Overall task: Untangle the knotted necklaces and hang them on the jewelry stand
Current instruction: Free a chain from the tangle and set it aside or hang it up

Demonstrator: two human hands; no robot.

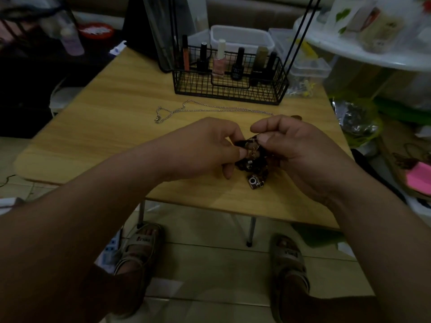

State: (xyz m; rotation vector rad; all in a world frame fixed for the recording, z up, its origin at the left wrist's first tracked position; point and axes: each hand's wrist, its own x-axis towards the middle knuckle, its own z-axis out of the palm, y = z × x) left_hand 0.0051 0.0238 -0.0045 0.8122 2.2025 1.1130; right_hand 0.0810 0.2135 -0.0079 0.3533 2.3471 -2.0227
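A dark knotted necklace [253, 163] with a thin gold chain hangs bunched between my hands just above the wooden table [112, 117]. My left hand [205, 150] pinches its left side. My right hand [300, 150] pinches the top of the knot with thumb and forefinger. A small brown camera-shaped pendant [255, 182] dangles below the bunch, near the table top. A silver chain necklace [210, 110] lies stretched out on the table beyond my hands. The black wire jewelry stand [300, 26] rises at the back, its basket base [229, 88] holding several nail polish bottles.
Clear plastic boxes [242, 38] stand behind the basket. A white round table [363, 47] with bottles is at the right, bags and a pink item [417, 178] on the floor beside it. My sandalled feet [140, 245] rest under the table's front edge.
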